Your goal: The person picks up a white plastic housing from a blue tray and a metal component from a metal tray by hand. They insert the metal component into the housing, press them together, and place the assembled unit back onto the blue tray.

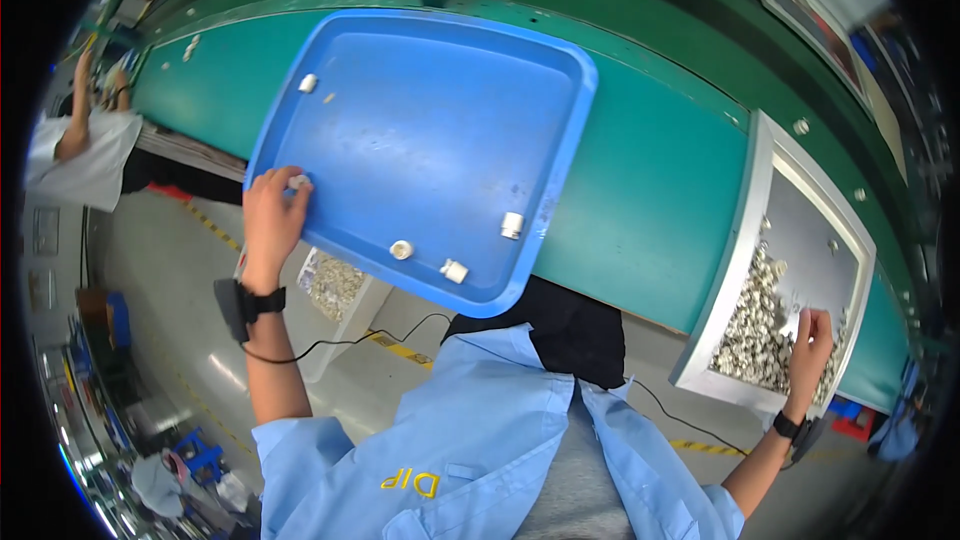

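At the near left edge of a blue tray [430, 24], my left hand [270, 220] pinches a small white cylindrical part [299, 181] between thumb and fingertips. Similar white parts lie inside the tray: one [309, 83] at the far left, one showing its round opening [402, 249] near the front, one tipped over [454, 270] beside it and one [512, 225] at the right. My right hand [812, 345] reaches into a pale-framed box [722, 270] over a heap of small shiny metal pieces [748, 335]. Its fingers are closed together; whatever they hold is too small to make out.
Both containers rest on a green belt [640, 190] between green rails. More white parts [802, 127] sit along the far rail. Below the blue tray stands a bin of small pale pieces [335, 285]. Cables run from both wrists. Another person [85, 145] works at the far left.
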Tool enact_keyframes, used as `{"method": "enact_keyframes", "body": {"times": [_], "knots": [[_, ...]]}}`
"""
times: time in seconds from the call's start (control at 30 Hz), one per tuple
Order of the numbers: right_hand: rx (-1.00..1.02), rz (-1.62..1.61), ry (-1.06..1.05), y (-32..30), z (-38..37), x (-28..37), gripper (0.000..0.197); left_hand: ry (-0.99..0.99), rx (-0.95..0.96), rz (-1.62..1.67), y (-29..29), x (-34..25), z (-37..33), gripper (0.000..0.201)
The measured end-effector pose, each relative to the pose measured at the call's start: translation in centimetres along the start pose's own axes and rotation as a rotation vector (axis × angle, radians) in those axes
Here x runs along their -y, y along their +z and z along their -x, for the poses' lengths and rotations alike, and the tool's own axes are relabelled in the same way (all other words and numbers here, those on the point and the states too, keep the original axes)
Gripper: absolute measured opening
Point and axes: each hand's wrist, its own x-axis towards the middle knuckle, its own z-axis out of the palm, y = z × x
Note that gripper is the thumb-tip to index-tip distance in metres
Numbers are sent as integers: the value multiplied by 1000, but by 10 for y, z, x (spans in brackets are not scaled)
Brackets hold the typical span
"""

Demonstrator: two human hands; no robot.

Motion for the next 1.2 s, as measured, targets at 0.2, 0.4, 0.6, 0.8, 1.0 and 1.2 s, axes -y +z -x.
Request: {"method": "enact_keyframes", "body": {"times": [0.2,0.4,0.6,0.8,1.0,1.2], "knots": [[-190,-512,143,-5,26,34,16,-66,-18,918,-6,-110,-6,26],[59,-1072,-240,27,41,165,30,-25,700,1862,-44,-281,52,25],[91,-1124,-612,50,55,216,25,218,1229,2076,-19,-350,57,27],[-53,-963,-733,62,47,224,16,1,950,2074,-39,-367,59,23],[-161,-810,-785,66,35,220,15,184,746,1914,-28,-360,49,17],[2,-825,-693,57,29,215,15,452,545,1665,-18,-358,37,13]]}}
